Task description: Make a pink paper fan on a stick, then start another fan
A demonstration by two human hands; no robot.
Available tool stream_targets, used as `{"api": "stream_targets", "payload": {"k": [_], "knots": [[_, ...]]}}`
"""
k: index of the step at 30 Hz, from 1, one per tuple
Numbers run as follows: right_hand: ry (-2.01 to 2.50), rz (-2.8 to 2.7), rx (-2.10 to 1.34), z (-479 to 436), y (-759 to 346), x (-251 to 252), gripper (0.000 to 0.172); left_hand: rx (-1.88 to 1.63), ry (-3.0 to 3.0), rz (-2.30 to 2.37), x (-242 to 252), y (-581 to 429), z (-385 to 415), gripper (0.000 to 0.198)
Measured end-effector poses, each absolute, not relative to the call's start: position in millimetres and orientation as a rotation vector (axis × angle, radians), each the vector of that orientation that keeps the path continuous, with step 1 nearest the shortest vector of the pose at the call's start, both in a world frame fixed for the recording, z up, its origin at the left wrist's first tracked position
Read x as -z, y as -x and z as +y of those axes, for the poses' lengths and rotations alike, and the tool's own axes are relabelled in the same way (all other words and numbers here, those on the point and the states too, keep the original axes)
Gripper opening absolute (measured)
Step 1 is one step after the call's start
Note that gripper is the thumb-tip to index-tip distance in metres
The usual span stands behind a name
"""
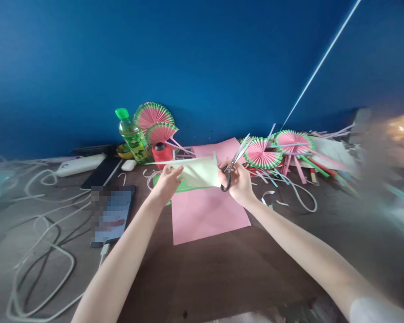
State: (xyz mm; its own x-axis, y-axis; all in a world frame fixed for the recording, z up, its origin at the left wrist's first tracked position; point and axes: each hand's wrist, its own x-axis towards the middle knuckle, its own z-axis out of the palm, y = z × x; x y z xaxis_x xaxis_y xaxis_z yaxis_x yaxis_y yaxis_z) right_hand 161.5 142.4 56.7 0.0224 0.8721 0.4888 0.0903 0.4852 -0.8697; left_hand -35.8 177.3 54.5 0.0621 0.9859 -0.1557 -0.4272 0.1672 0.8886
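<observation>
My left hand (167, 183) pinches the left end of a pale yellow-green sheet of paper (199, 172), which is raised and slightly curved above the table. In my right hand (241, 181) is a pair of scissors (236, 158) with dark handles, blades pointing up and away. Its fingers also sit at the paper's right edge; whether they grip it is hard to tell. Below lies a pink sheet of paper (208, 217), with a green sheet (185, 186) partly hidden between the two.
Pink and green folded paper fans (152, 117) lean on the wall beside a green-capped bottle (132, 137) and a red spool (161, 154). More fans (263, 152) and paper strips lie to the right. A phone (116, 215) and looping white cables (59, 244) are at left.
</observation>
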Motion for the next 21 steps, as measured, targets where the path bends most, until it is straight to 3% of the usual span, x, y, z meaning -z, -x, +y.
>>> {"api": "stream_targets", "payload": {"k": [6, 13, 21], "knots": [[0.939, -1.43, -0.872, 152, -168, -54, 0.023, -1.224, -0.827, 0.926, -59, 48, 179, 0.016], [0.91, -1.462, -1.384, 157, -176, -40, 0.02, -1.482, -0.713, 1.038, -65, 65, 188, 0.01], [1.054, -1.74, -1.3, 144, -176, -37, 0.021, -1.627, -0.62, 1.055, -69, 81, 193, 0.011]]}}
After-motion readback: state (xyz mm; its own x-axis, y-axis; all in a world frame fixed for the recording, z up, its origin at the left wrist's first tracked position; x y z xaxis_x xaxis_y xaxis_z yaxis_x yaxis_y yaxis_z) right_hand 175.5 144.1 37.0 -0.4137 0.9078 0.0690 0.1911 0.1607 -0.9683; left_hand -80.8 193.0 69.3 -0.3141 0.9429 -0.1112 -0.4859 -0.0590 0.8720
